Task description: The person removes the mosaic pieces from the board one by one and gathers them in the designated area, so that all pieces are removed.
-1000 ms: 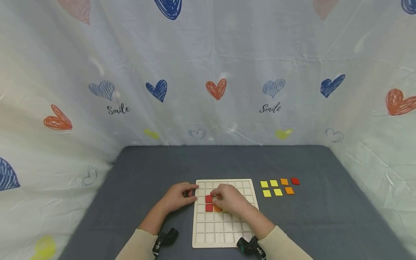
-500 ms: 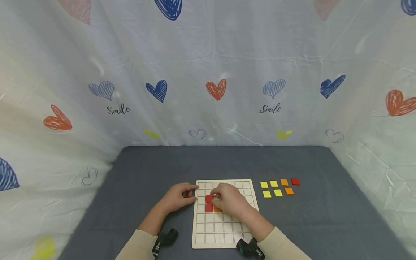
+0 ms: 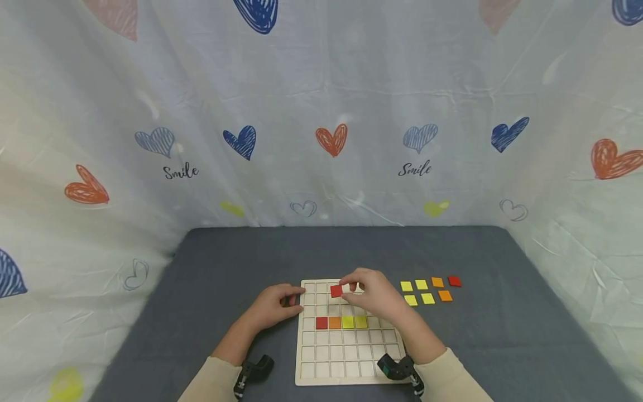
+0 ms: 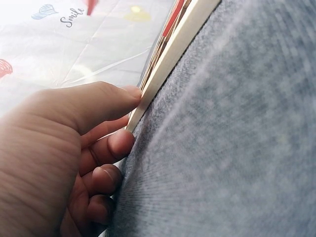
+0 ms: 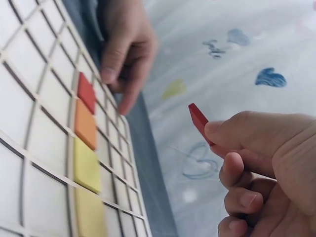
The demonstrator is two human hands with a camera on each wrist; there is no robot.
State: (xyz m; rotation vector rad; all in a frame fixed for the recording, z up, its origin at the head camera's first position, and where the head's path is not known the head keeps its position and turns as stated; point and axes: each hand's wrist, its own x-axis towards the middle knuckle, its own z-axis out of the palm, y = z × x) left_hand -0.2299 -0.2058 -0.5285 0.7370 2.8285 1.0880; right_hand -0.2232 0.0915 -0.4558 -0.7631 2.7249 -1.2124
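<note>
A pale wooden grid board [image 3: 322, 354] lies on the table. My left hand [image 3: 273, 306] rests at its left edge, thumb and index fingertip touching the side, as the left wrist view also shows. Between thumb and fingers, my right hand [image 3: 374, 293] pinches a red square tile [image 3: 336, 291], tilted and held above the upper part of the board; it stands clear of the grid in the right wrist view. One row on the board holds a red tile [image 3: 321, 323], an orange tile [image 3: 334, 322] and two yellow tiles [image 3: 348, 322], side by side.
Right of the board lie loose tiles: several yellow ones [image 3: 421, 285], two orange [image 3: 445, 296] and one red [image 3: 454, 281]. A dark grey cloth [image 3: 241, 257] covers the table. Behind hangs a white curtain [image 3: 281, 89] printed with hearts.
My right hand has lifted the red tile off its square above the row and moved it up and to the right. The row's yellow tiles now show. My left hand stays put.
</note>
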